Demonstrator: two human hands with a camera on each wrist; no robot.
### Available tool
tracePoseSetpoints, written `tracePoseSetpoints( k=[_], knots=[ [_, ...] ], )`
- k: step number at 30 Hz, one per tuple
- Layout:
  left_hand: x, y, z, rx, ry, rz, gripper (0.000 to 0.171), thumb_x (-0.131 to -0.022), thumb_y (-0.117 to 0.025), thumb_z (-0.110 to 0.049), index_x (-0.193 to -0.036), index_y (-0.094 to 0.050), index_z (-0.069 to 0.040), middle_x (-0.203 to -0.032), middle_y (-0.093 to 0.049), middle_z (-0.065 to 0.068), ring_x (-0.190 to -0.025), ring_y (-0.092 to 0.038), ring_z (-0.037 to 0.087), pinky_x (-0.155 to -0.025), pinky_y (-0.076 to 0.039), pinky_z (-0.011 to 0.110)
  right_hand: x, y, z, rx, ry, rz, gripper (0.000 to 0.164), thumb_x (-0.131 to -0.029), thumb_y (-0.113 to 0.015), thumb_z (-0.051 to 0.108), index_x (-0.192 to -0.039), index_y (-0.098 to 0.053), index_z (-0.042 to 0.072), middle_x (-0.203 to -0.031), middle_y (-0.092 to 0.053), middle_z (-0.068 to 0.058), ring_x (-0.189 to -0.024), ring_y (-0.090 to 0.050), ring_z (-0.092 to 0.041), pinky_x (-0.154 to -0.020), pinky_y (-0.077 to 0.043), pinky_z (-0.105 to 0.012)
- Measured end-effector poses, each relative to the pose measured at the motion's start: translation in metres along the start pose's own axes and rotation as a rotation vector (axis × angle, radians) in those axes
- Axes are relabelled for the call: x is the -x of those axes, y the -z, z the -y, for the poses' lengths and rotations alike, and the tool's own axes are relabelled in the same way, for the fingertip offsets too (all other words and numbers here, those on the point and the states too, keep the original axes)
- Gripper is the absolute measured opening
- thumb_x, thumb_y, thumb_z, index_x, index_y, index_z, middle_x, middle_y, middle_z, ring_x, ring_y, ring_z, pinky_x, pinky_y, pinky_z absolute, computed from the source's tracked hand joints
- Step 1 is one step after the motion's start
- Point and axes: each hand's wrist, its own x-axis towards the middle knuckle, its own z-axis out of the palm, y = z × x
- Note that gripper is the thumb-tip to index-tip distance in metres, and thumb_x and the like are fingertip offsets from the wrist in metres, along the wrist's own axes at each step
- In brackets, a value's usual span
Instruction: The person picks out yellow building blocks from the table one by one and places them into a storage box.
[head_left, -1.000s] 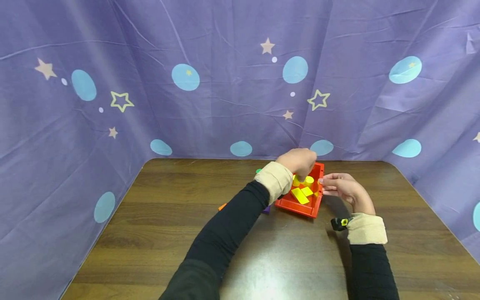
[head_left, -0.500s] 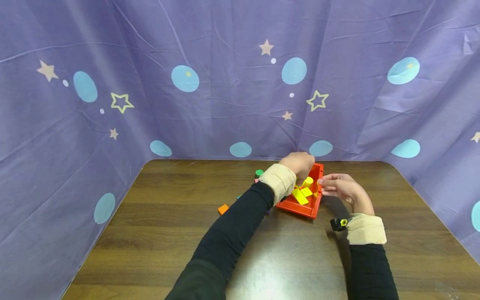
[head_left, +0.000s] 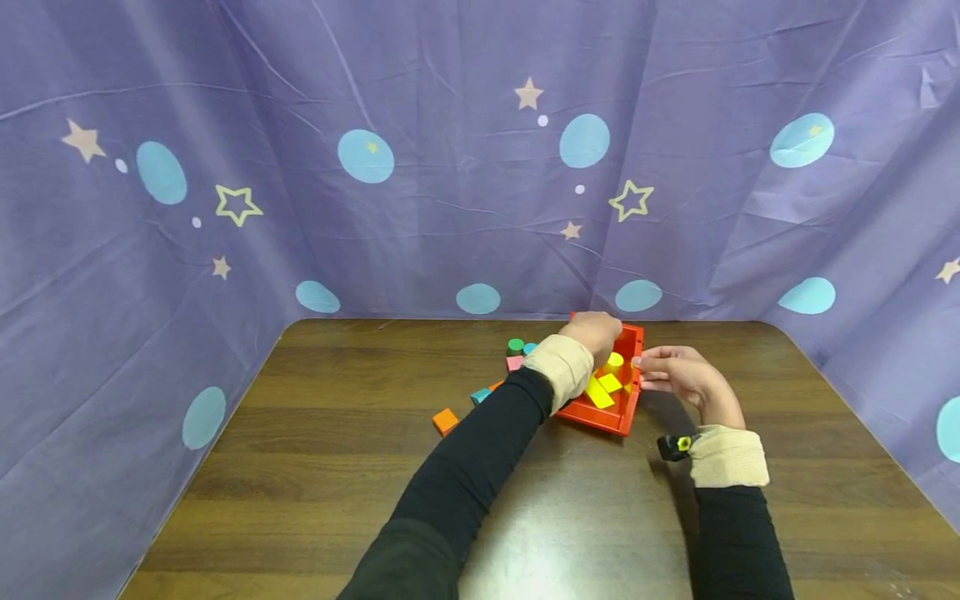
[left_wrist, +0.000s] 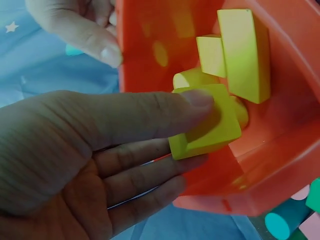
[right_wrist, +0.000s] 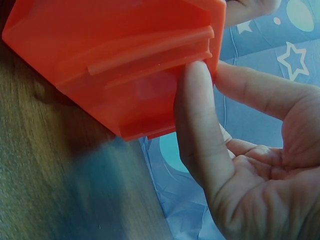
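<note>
A red plastic bin (head_left: 600, 421) stands at the back of the table with several yellow blocks inside. Reaching over it, my left hand (head_left: 594, 332) pinches a square yellow block (left_wrist: 225, 117) between thumb and fingers. Below that block in the left wrist view are a long yellow block (left_wrist: 245, 57), a small yellow block (left_wrist: 211, 56) and a rounded yellow one (left_wrist: 192, 78). On the bin's right side, my right hand (head_left: 686, 375) grips the wall, thumb inside the rim and a finger (right_wrist: 197, 120) against the outer face.
To the left of the bin lie loose blocks, partly hidden by my left arm: an orange block (head_left: 446, 421), a teal block (head_left: 480, 397), a pink block (head_left: 513, 363) and a green cylinder (head_left: 515, 345). A purple curtain (head_left: 420, 233) hangs along the table's back edge.
My left hand has drawn slightly down and left over the bin, and its forearm has shifted right, uncovering more loose blocks. My right hand keeps its grip on the wall.
</note>
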Motion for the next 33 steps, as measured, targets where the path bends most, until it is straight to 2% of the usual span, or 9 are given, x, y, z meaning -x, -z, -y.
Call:
tracePoseSetpoints(
  k=[4, 11, 20, 33],
  knots=[
    [-0.005, -0.004, -0.001, -0.030, -0.002, -0.008, 0.029, -0.098, -0.066, -0.015, -0.125, -0.067, -0.024, -0.128, -0.068, -0.007, -0.113, -0.063, 0.009, -0.094, -0.051, 0.024, 0.001, 0.000, 0.000, -0.001, 0.002, -0.006, 0.013, -0.102, -0.056, 0.005, -0.111, -0.053, -0.003, -0.087, -0.072, 0.007, -0.076, -0.070, -0.006, -0.076, -0.061, -0.024],
    [-0.013, -0.006, -0.005, -0.054, 0.049, 0.036, 0.032, -0.102, -0.061, -0.020, -0.132, -0.064, -0.030, -0.135, -0.065, -0.009, -0.119, -0.061, 0.010, -0.100, -0.050, 0.028, 0.001, 0.000, -0.001, -0.013, 0.008, 0.003, 0.009, -0.101, -0.057, 0.005, -0.108, -0.055, -0.001, -0.088, -0.071, 0.006, -0.076, -0.069, -0.007, -0.076, -0.061, -0.024],
    [-0.024, -0.011, -0.011, -0.072, 0.105, 0.061, 0.032, -0.107, -0.050, -0.024, -0.135, -0.064, -0.032, -0.139, -0.063, -0.011, -0.121, -0.061, 0.008, -0.103, -0.048, 0.029, -0.001, 0.000, -0.002, 0.011, 0.001, -0.004, 0.023, -0.102, -0.057, 0.007, -0.118, -0.049, -0.007, -0.090, -0.072, 0.005, -0.077, -0.069, -0.006, -0.078, -0.061, -0.024],
    [-0.033, -0.013, -0.015, -0.069, 0.142, 0.066, 0.033, -0.107, -0.049, -0.025, -0.134, -0.065, -0.033, -0.139, -0.063, -0.013, -0.120, -0.062, 0.006, -0.100, -0.050, 0.027, -0.003, 0.000, -0.001, 0.027, -0.010, -0.003, 0.027, -0.103, -0.057, 0.008, -0.121, -0.050, -0.009, -0.091, -0.071, 0.004, -0.077, -0.069, -0.006, -0.077, -0.060, -0.023]
  ],
)
